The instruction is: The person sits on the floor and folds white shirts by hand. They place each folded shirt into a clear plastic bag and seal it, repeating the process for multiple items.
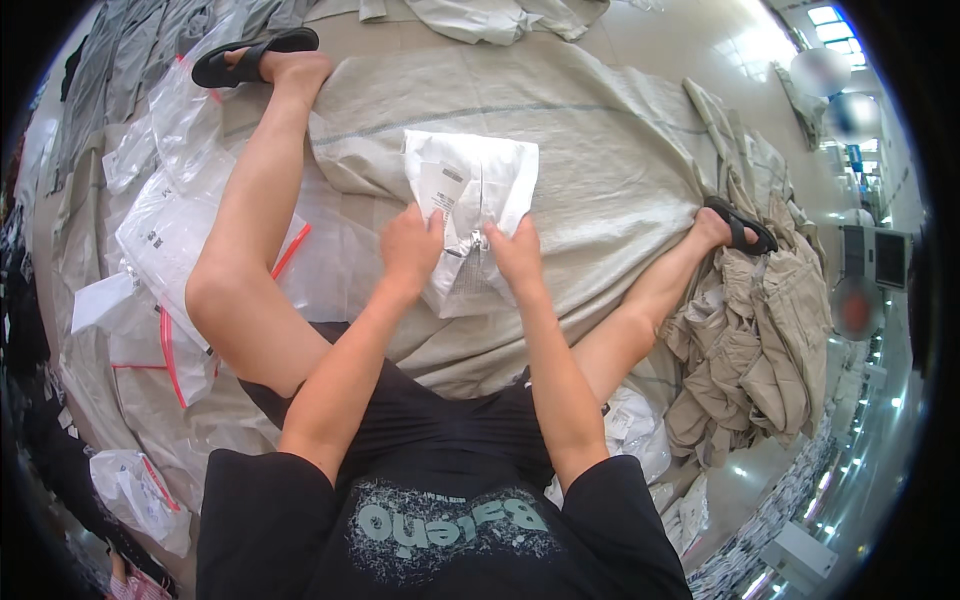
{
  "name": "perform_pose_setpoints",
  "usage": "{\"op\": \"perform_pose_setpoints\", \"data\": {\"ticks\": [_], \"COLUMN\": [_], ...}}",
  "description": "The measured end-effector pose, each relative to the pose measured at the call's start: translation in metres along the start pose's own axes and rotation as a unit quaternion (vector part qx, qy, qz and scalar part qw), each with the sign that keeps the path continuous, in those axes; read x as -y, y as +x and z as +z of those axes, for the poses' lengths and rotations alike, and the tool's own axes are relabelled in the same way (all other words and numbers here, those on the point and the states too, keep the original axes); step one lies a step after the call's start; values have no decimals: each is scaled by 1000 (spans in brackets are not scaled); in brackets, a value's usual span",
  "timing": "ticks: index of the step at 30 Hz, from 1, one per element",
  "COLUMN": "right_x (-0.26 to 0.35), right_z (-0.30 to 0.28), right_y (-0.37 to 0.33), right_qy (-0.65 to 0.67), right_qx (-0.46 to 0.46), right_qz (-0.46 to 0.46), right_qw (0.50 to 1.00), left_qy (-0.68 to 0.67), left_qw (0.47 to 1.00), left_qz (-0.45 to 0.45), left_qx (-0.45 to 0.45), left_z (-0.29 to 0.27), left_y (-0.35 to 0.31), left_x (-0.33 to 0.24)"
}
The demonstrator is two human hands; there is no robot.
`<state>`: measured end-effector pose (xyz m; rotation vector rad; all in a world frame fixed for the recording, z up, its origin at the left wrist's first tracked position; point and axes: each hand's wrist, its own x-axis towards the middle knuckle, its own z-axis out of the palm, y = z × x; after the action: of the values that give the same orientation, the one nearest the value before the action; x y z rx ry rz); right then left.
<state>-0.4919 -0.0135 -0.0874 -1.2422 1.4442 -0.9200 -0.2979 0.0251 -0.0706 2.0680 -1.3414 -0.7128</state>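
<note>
Between my spread legs, a folded white garment [510, 168] lies over the beige cloth sheet [590, 130]. It has a pale paper tag [441, 186] at its upper left and a zipper [476, 240] near its middle. My left hand [408, 248] grips its left side, thumb on top beside the tag. On the other side, my right hand [516, 252] pinches the garment near the zipper, thumb on top. The fingers underneath are hidden on both hands. Faint small print shows on the lower part, which may be clear plastic; I cannot tell.
Clear plastic bags [160, 235] with red strips lie around my left leg. Past my right leg is a heap of beige trousers [750, 350]. Grey garments [215, 25] are piled at the far left, and white ones [470, 15] at the far edge. Another plastic bag [140, 490] sits at lower left.
</note>
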Motion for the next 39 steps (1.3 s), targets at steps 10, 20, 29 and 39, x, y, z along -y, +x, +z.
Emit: {"op": "perform_pose_setpoints", "data": {"ticks": [10,20,29,39], "right_x": [59,3,22,127], "right_z": [32,25,-40,-108], "right_y": [-9,33,9,-34], "right_qy": [89,-97,34,211], "right_qx": [96,52,74,128], "right_qz": [64,21,55,144], "right_qw": [989,994,995,958], "left_qy": [55,97,-98,341], "left_qw": [988,970,922,889], "left_qz": [139,200,375,239], "left_qx": [46,97,11,-188], "left_z": [27,40,-138,-221], "left_y": [-26,-54,-126,-105], "left_x": [-29,-43,-61,202]}}
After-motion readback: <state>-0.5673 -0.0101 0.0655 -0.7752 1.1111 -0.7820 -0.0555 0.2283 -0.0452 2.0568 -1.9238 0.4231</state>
